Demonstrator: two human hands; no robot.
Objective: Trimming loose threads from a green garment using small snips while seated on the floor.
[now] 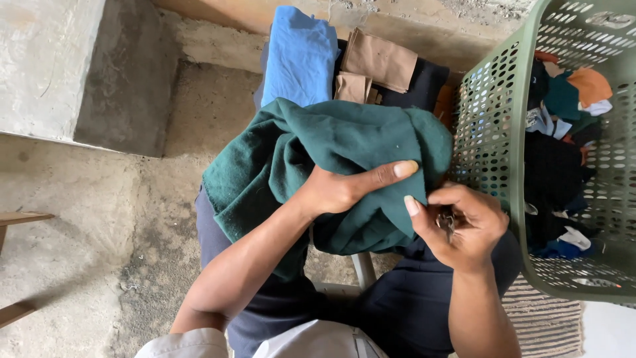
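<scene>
Mid-handling: left hand (344, 189) pressed flat on dark green garment (318, 166) w/ fingers spread, right hand (464, 222) pinched shut on its edge beside green laundry basket (493, 132); next prob. needs smoothing cloth.

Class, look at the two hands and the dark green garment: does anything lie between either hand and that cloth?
Nothing visible does. The left hand lies directly on the dark green garment, and the right hand pinches its edge beside the green laundry basket. A small object in the right fingers is unclear.
</scene>
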